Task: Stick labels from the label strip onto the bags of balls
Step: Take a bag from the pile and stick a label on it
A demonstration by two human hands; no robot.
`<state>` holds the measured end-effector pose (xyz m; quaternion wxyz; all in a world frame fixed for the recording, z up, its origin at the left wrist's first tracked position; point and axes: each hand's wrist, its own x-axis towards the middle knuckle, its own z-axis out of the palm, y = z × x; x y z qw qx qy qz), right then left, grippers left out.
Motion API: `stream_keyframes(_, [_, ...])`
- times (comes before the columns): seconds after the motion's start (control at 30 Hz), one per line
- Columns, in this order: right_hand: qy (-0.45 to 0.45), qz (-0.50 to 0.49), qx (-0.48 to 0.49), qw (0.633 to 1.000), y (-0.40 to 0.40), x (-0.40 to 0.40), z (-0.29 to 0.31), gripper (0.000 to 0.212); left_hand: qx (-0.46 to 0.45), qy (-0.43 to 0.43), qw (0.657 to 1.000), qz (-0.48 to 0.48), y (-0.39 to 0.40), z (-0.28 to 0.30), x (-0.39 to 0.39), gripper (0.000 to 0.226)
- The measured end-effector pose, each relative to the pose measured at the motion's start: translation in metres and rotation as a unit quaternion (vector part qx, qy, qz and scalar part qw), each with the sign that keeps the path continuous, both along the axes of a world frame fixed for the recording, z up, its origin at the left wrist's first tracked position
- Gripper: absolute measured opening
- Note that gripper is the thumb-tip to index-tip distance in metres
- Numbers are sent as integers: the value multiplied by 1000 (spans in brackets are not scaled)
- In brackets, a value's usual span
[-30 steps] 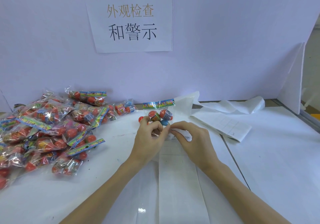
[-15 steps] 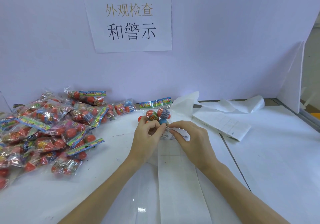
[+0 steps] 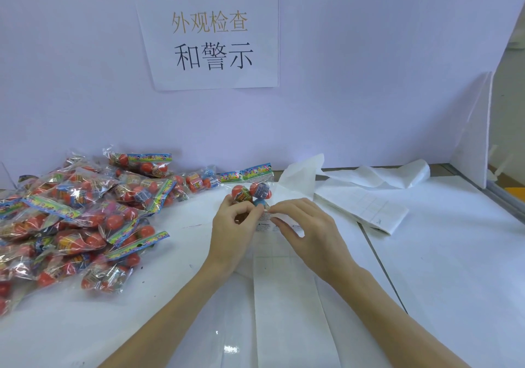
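While both hands' fingers (image 3: 257,211) pinch one label (image 3: 265,224), one bag (image 3: 251,190) beneath, one strip (image 3: 284,296)

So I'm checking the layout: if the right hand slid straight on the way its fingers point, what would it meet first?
The right hand points up-left; it would first meet the left hand's fingertips on the bag of balls, probably already touching.

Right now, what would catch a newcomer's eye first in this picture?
First, the heap of bags of balls, red and glossy, piled at the table's left. Next, the two hands at centre: the left hand holds one bag while the right hand pinches a label against it. Above, a paper sign hangs on the wall.
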<state>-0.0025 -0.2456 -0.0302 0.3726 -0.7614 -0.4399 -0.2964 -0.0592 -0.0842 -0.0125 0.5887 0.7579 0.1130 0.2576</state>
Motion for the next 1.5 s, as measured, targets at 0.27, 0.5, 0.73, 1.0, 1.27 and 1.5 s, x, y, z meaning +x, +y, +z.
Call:
stream_keyframes(0.27, [26,-14,10,1000,-1,1,0,13,3,7,1000,-19,0,3,-1,40])
stream_keyframes(0.5, [-111,-3,-31,993,-2,6,-1,13,-17,25,999,-13,4,0,2,47])
stream_keyframes(0.73, [-63,-2,3,998,-2,5,-2,15,13,23,999,-34,7,-6,4,37])
stream_keyframes(1.0, [229,6,92,969,-2,1,-3,21,116,6,989,-92,11,-3,3,4])
stream_keyframes(1.27, [174,5,50,983,1,-1,-1,9,108,-11,991,-72,7,1,0,17])
stream_keyframes(1.5, [120,-5,18,993,0,0,-2,10,105,-18,990,-92,7,0,1,19])
